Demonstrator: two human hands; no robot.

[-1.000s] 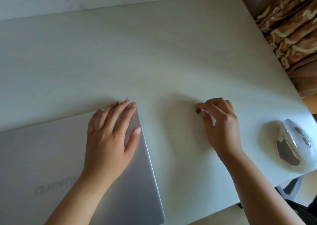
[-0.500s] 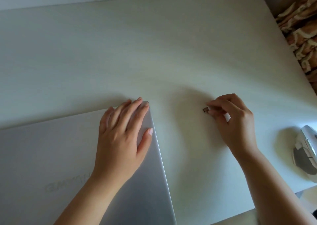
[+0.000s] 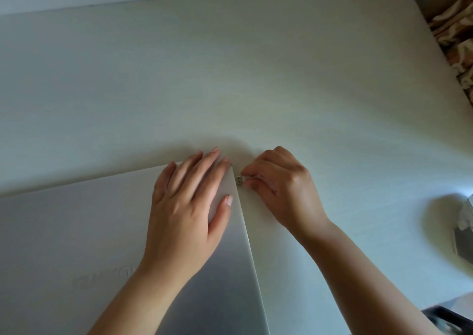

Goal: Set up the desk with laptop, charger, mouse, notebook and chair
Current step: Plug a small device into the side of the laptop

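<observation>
A closed silver laptop [image 3: 76,232] lies on the white desk [image 3: 230,79] at the lower left. My left hand [image 3: 189,206] rests flat on the lid near its far right corner, fingers spread. My right hand [image 3: 279,189] pinches a small USB plug [image 3: 239,180] between thumb and fingers, and the plug's metal end touches the laptop's right edge near the far corner. A white and grey mouse [image 3: 464,229] sits at the right edge of the view, mostly cut off.
A patterned brown and cream fabric [image 3: 455,40] hangs beyond the desk's right side. A dark chair part [image 3: 445,316] shows below the desk's near edge at the lower right. A pale wall runs along the desk's far edge.
My right hand has moved left with the plug, from open desk to the laptop's right edge. My left hand stays on the lid. The view has shifted left, pushing the mouse to the frame's edge.
</observation>
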